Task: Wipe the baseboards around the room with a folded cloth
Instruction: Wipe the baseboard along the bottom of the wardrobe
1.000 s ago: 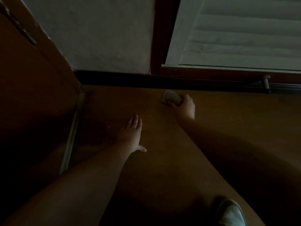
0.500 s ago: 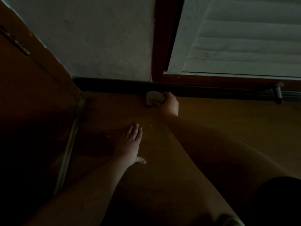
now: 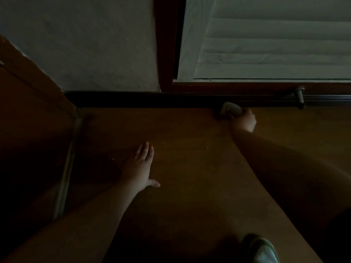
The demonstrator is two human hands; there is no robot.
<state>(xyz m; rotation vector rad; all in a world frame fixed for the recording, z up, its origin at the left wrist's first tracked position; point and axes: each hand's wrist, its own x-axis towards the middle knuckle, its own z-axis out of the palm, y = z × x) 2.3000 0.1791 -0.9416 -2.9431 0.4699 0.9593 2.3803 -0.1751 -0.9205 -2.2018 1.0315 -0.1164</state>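
A dark baseboard runs along the foot of the grey wall and on under the door frame. My right hand grips a small pale folded cloth and holds it against the baseboard, below the white louvred door. My left hand lies flat on the brown wooden floor with fingers straight and thumb spread, well back from the baseboard.
A brown wooden door stands open at the left, with a metal strip along its bottom edge. A metal door stop sticks up at the right by the threshold. A light shoe shows at the bottom edge.
My right hand has slid the cloth to the right along the baseboard, after first moving it left to the door frame's foot. My left hand has stayed flat on the floor.
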